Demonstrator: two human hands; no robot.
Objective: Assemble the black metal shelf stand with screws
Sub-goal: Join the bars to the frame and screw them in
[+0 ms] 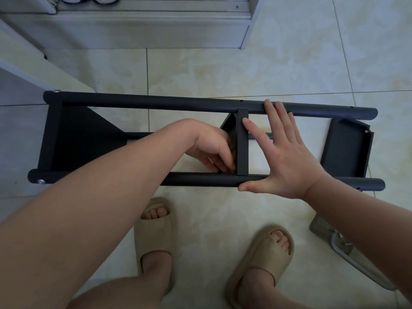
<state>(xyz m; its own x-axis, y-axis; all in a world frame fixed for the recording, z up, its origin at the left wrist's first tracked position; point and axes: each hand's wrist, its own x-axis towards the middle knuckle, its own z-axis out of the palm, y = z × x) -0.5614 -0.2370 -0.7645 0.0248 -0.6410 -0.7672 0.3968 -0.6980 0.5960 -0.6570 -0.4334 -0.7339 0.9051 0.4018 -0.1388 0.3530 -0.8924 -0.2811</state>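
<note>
The black metal shelf stand lies on its side on the tiled floor, its far tube (156, 103) and near tube (200, 179) running left to right. An end shelf (73, 139) is screwed on at the left. My left hand (211, 150) reaches between the tubes, fingers curled on the left face of the middle shelf panel (242, 150) where it meets the near tube. My right hand (283, 157) is spread flat: thumb on the near tube, fingertips on the far tube, index finger on the panel. A loose black shelf (347, 148) leans at the right end.
A white cabinet base (133, 30) stands behind the stand and a white board (26, 63) at the left. A plastic bag with a metal tool (338, 244) lies on the floor at lower right. My feet in beige slippers (153, 233) are just in front of the near tube.
</note>
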